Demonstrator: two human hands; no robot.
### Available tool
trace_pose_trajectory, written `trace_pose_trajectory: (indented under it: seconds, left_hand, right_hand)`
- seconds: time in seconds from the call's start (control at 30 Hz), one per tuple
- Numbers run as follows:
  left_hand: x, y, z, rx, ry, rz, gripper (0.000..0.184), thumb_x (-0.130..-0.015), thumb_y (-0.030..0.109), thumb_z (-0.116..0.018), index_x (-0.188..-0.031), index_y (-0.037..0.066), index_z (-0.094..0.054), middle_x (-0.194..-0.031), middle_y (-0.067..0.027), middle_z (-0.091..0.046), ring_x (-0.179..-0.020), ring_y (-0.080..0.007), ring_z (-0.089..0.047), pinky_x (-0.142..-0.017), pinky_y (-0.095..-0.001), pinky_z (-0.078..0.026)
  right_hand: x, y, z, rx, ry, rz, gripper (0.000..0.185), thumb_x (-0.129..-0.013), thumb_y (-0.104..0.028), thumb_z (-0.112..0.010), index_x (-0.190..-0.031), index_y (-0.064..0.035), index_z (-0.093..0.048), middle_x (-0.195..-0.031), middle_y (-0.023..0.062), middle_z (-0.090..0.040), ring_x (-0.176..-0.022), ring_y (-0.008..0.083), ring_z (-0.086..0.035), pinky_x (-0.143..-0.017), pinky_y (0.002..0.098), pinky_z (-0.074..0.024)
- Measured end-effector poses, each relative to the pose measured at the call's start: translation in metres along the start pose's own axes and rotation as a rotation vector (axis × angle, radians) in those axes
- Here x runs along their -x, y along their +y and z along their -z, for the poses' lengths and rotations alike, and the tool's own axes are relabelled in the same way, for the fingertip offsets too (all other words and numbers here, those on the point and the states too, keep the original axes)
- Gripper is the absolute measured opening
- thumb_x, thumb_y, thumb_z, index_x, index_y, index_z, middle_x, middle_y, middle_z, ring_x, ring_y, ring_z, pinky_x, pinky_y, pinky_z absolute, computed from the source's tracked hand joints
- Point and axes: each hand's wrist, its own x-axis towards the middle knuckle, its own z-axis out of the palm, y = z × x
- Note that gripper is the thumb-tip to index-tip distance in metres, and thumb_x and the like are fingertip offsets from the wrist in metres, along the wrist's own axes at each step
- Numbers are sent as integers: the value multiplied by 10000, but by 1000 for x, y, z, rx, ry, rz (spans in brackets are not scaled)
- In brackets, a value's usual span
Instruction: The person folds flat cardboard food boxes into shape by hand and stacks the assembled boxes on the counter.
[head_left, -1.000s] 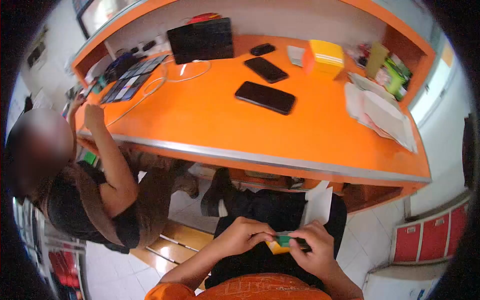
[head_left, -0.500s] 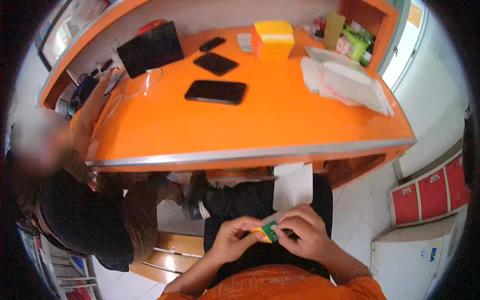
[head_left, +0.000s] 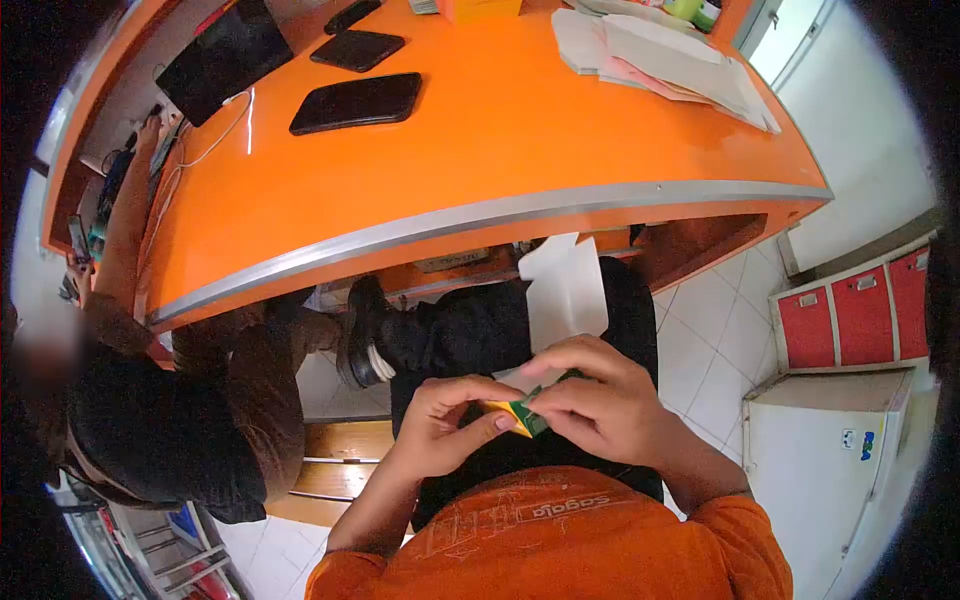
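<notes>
Above my lap, my left hand pinches the yellow side of a small green-and-yellow piece of printed card between thumb and fingers. My right hand closes on its green end, with the fingertips bent over the edge. Just beyond the hands, a white card sheet with cut tabs lies over my dark trousers. Whether it is joined to the printed piece is hidden behind my fingers.
Ahead is an orange desk with a metal-trimmed edge. On it lie dark phones, a dark flat screen, a cable and stacked white card sheets. A seated co-worker is at left; red lockers stand at right.
My view has tilted down, so the desk sits higher in the picture. Both hands still hold the printed card, and the right fingers have shifted over its green end.
</notes>
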Motion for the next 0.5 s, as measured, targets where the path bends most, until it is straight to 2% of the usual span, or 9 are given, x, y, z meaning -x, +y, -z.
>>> trace_pose_trajectory:
  seconds: [0.13, 0.23, 0.27, 0.33, 0.37, 0.4, 0.43, 0.47, 0.5]
  left_hand:
    - [-13, 27, -3, -206, -165, -62, 269, -934, -41, -752, -1191, 37, -764, -1039, -113, -753, -968, -186, -722, -843, -334, -588]
    - [-26, 38, -11, -352, -362, -216, 307, -888, -26, -784, -1179, 69, -775, -964, -93, -728, -914, -245, -723, -792, -351, -579]
    - [-31, 46, -18, -353, -459, -283, 335, -854, -9, -798, -1177, 73, -764, -943, -88, -713, -900, -287, -712, -781, -380, -558]
    - [-46, 68, -26, -456, -621, -397, 182, -909, 124, -762, -1088, 96, -742, -915, -58, -700, -895, -276, -687, -780, -399, -514]
    - [-60, 86, -29, -520, -679, -485, 138, -931, 190, -749, -1035, 101, -729, -895, -48, -690, -879, -276, -673, -768, -407, -496]
    - [-76, 108, -25, -624, -697, -579, 188, -909, 237, -789, -1037, 106, -745, -912, -48, -695, -854, -273, -671, -750, -413, -498]
    - [-96, 128, -18, -727, -712, -669, 240, -888, 284, -829, -1038, 110, -761, -930, -49, -701, -829, -270, -669, -732, -418, -499]
    - [-122, 143, -10, -691, -592, -799, 269, -861, 316, -859, -988, 109, -743, -911, -66, -706, -825, -274, -686, -715, -431, -504]
    - [-151, 166, -3, -810, -531, -720, 289, -842, 315, -876, -997, 114, -739, -913, -85, -725, -822, -295, -705, -738, -417, -530]
  right_hand:
    - [5, -1, 21, -81, -221, -219, 283, -884, -64, -790, -1139, -64, -667, -1053, 95, -754, -968, 292, -735, -832, 397, -566]
    - [-3, -17, 40, -453, -286, -511, 328, -890, -62, -819, -1163, -15, -644, -961, 83, -779, -899, 194, -754, -814, 338, -563]
    - [-1, -16, 53, -543, -469, -611, 441, -915, -95, -821, -1270, 30, -591, -974, 96, -785, -929, 173, -752, -831, 340, -568]
    - [21, -10, 67, -604, -635, -565, 505, -954, -182, -785, -1368, -17, -547, -994, 102, -784, -945, 253, -762, -850, 370, -579]
    - [21, -11, 82, -526, -639, -404, 522, -965, -203, -773, -1400, -33, -542, -1002, 99, -784, -944, 282, -761, -850, 378, -584]
    - [22, -12, 97, -444, -623, -246, 540, -975, -225, -762, -1432, -49, -537, -1011, 96, -784, -944, 311, -761, -851, 386, -589]
    - [18, -28, 112, -288, -514, 40, 542, -975, -223, -758, -1447, -56, -549, -1017, 86, -783, -935, 329, -755, -843, 387, -593]
    - [16, -42, 123, -159, -416, 155, 499, -962, -233, -760, -1384, -56, -561, -992, 88, -775, -916, 324, -748, -828, 385, -587]
    - [16, -57, 133, -50, -288, 166, 458, -949, -242, -762, -1322, -55, -573, -968, 90, -767, -897, 318, -741, -813, 383, -581]
